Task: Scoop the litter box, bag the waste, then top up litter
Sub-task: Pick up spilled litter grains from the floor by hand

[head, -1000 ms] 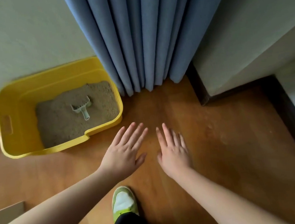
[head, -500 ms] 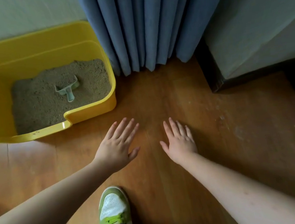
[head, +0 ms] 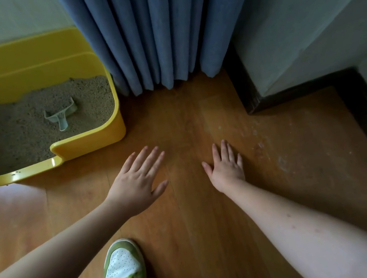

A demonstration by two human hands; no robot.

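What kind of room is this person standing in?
Most likely a corner of a home, perhaps a bedroom or living room. A yellow litter box with a scoop lying in the litter sits on a wooden floor, beside long blue curtains that reach the floor.

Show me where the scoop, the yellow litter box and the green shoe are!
scoop (head: 62,116): head view, on its pale body.
yellow litter box (head: 90,137): head view, on its front wall.
green shoe (head: 123,265): head view, on its white toe.

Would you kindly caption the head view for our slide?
Both hands, left and right, open above the floor beside a yellow litter box, scoop lying in it.
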